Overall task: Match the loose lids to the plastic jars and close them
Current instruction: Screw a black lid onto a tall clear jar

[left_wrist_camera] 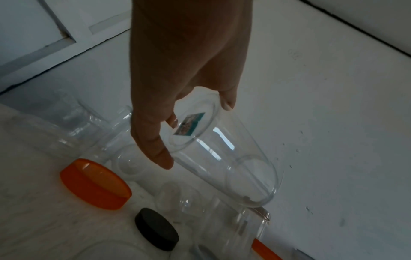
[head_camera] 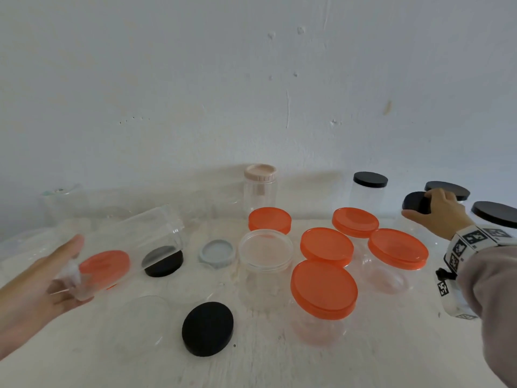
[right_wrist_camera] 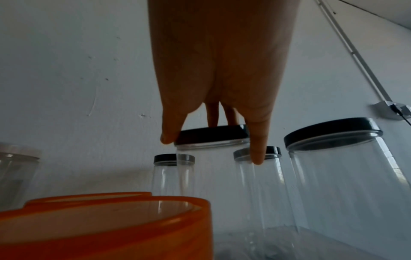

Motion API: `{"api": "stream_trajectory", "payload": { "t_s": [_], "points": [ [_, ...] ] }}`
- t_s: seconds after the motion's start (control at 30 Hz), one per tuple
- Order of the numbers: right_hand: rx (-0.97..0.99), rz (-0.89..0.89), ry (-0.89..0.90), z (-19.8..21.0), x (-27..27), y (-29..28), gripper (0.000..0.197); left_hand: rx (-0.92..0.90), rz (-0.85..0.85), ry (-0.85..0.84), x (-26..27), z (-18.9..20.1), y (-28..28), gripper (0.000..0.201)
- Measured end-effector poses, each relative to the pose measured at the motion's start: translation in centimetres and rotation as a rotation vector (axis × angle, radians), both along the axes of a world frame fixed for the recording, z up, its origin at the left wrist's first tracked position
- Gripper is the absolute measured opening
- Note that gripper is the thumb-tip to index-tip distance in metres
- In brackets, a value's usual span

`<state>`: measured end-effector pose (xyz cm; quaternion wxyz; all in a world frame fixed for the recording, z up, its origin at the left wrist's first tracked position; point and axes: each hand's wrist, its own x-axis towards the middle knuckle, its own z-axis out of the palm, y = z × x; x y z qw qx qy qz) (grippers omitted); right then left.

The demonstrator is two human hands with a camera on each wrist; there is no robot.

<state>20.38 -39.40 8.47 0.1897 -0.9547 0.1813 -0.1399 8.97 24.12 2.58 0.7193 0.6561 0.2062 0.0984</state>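
I have two things going at once. My right hand [head_camera: 440,212] reaches to the far right of the worktop [head_camera: 265,359], its grip curled over a black lid [right_wrist_camera: 212,134] that already sits on a clear jar [right_wrist_camera: 213,168]. Thumb and fingers pinch the lid's rim from either side, palm above it. To finish this closure well, I would keep the palm level over the lid so the thread does not cross, and turn with the fingertips, not the whole arm; the jar is light and not held at its base, so pressing down a little while twisting should stop it spinning or nudging the capped jars just beside it.

My left hand [head_camera: 42,281] holds an open jar [head_camera: 126,247] by its base, tilted so its mouth points away from me and above the worktop. The grip is a pinch of thumb and fingers round the bottom edge, where a small sticker [left_wrist_camera: 189,124] shows. Loose lids lie below and near it: an orange lid [left_wrist_camera: 95,184] and a black lid [head_camera: 207,329]. I judge I should set this jar upright before trying a lid.
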Motion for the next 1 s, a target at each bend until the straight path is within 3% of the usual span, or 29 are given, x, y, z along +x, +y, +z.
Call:
{"api": "stream_trajectory", "payload": {
  "t_s": [0.2,0.37,0.6,0.7,0.83,1.0],
  "points": [
    [-0.093,-0.023,0.079,0.8,1.3,0.1,0.064,-0.061,-0.092,0.045,0.0,-0.8,-0.7,0.068],
    [-0.183,-0.032,0.210,1.2,1.8,0.0,0.046,-0.153,-0.102,0.067,0.3,-1.7,-0.4,0.064],
    [-0.177,-0.009,0.193,1.5,2.4,0.0,0.039,-0.173,-0.053,0.134,0.2,-2.6,-0.5,0.088],
    [-0.201,0.002,0.216,1.6,2.2,0.5,0.043,-0.236,-0.094,0.126,-0.2,-1.8,-0.8,0.091],
    [-0.204,0.098,0.189,1.9,1.8,2.6,0.041,-0.312,-0.268,0.073,-0.5,-0.3,-1.3,0.079],
    [-0.194,0.294,0.126,2.1,0.4,8.5,0.061,-0.368,-0.293,0.023,-0.7,0.8,-2.9,0.082]
  ]
}}
